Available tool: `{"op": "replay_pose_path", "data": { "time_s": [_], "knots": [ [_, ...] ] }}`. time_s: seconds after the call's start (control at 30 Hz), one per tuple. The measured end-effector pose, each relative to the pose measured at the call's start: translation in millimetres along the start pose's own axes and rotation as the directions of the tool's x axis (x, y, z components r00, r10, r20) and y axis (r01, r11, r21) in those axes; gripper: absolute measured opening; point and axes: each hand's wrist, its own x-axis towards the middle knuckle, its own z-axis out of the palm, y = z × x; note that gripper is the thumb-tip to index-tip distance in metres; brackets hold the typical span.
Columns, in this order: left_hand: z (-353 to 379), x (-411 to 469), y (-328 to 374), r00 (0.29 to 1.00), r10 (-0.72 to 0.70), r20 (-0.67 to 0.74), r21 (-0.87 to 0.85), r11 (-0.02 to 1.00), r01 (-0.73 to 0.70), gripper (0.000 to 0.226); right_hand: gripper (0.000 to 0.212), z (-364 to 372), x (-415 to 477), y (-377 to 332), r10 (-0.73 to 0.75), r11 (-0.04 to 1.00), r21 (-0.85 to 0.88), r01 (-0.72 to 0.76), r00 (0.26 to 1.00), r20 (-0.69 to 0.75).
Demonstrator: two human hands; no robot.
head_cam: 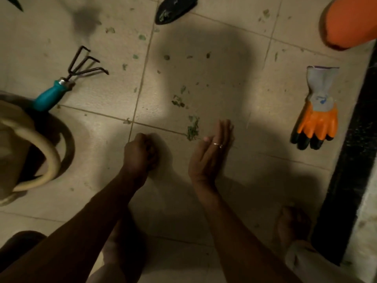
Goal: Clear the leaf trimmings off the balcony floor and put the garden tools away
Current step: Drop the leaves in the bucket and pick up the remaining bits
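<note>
Green leaf trimmings lie scattered over the beige floor tiles, with a small pile [193, 129] just left of my right fingertips. My right hand [211, 153] stands on its edge on the floor, fingers straight, a ring on one finger. My left hand [140, 155] is curled into a fist resting on the tile; whatever is inside it is hidden. A hand rake [61, 86] with a teal handle and black prongs lies at the left. An orange-and-grey garden glove [316, 119] lies at the right. A black scoop-like tool [175, 9] with leaf bits on it sits at the top.
A beige watering can [22, 148] stands at the left edge, against the rake's handle. An orange pot [350, 23] is at the top right. A dark raised ledge [350, 160] runs along the right side. My bare feet [293, 223] are near the bottom.
</note>
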Motion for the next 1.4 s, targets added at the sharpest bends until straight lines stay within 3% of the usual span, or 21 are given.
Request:
{"op": "replay_pose_path", "data": {
  "time_s": [0.17,0.37,0.43,0.5,0.6,0.77,0.9,1.03,1.1,1.13,1.2,1.3,1.4],
  "knots": [
    [-3,5,1,0.999,-0.015,0.028,-0.010,1.000,0.015,0.038,0.051,61,14,-54,-0.023,1.000,0.010,0.023,1.000,0.010],
    [-20,19,5,0.990,-0.081,0.116,0.011,0.997,0.080,0.036,0.047,118,43,-117,-0.176,0.894,0.442,0.074,0.965,0.193],
    [-31,22,12,0.990,-0.106,0.097,0.071,0.993,0.100,0.035,0.046,112,61,-113,-0.267,0.855,0.500,0.141,0.945,0.190],
    [-41,22,20,0.992,-0.108,0.067,0.110,0.989,0.100,0.033,0.042,99,89,-95,-0.330,0.849,0.472,0.238,0.936,0.120],
    [-55,23,34,0.984,-0.095,0.151,0.066,0.994,0.086,0.027,0.041,77,138,-60,-0.366,0.886,0.325,0.331,0.929,0.051],
    [-55,25,57,0.963,-0.051,0.264,-0.002,0.999,0.054,0.034,0.044,73,167,-46,-0.200,0.979,0.069,0.190,0.962,0.186],
    [-41,38,60,0.946,0.044,0.321,-0.127,0.992,-0.004,0.030,0.046,86,151,-71,-0.344,0.936,0.062,0.346,0.866,0.363],
    [-41,49,58,0.949,0.099,0.298,-0.290,0.957,-0.008,0.033,0.042,110,120,-103,-0.540,0.831,0.221,0.510,0.649,0.536],
    [-49,53,54,0.955,0.112,0.273,-0.337,0.941,-0.014,0.034,0.043,117,109,-114,-0.611,0.785,0.350,0.510,0.551,0.569],
    [-54,54,51,0.957,0.122,0.262,-0.364,0.931,-0.020,0.034,0.043,117,110,-119,-0.614,0.788,0.408,0.461,0.548,0.568],
    [-64,59,48,0.956,0.133,0.260,-0.408,0.913,-0.017,0.033,0.040,113,123,-128,-0.569,0.816,0.470,0.337,0.616,0.545],
    [-77,65,54,0.945,0.151,0.290,-0.466,0.885,0.002,0.030,0.042,122,161,-149,-0.480,0.856,0.464,0.229,0.686,0.548],
    [-87,67,60,0.940,0.139,0.312,-0.484,0.875,0.031,0.027,0.050,148,197,-173,-0.491,0.868,0.399,0.296,0.627,0.604]
  ]
}}
